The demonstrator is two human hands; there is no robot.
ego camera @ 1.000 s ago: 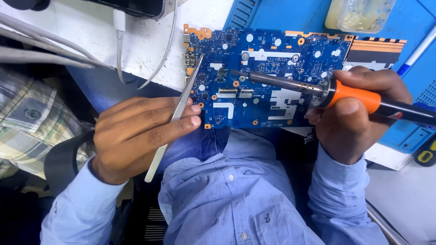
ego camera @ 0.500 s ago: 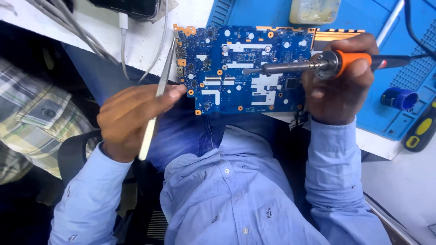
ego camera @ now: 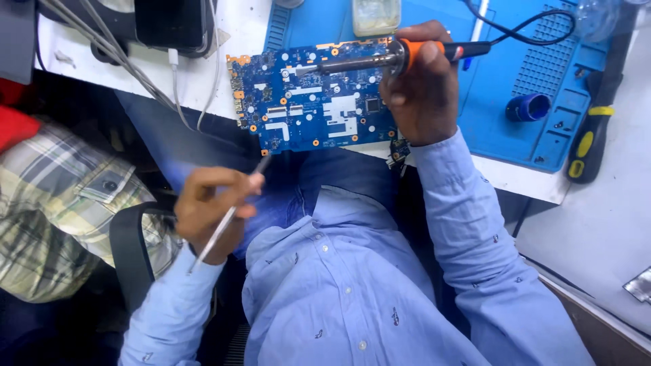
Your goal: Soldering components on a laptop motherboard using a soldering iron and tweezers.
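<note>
Overhanging circuit board [ego camera: 313, 102], soldering iron [ego camera: 380, 62] above

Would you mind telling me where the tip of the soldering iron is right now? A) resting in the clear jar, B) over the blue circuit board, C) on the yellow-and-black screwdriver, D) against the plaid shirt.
B: the right hand holds the soldering iron with its metal tip over the blue circuit board.

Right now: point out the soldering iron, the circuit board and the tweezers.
soldering iron [ego camera: 352, 64], head view, on its metal shaft over the board.
circuit board [ego camera: 305, 112], head view, on its blue face left of centre.
tweezers [ego camera: 227, 218], head view, on the thin metal shank beside the left hand's fingers.
</note>
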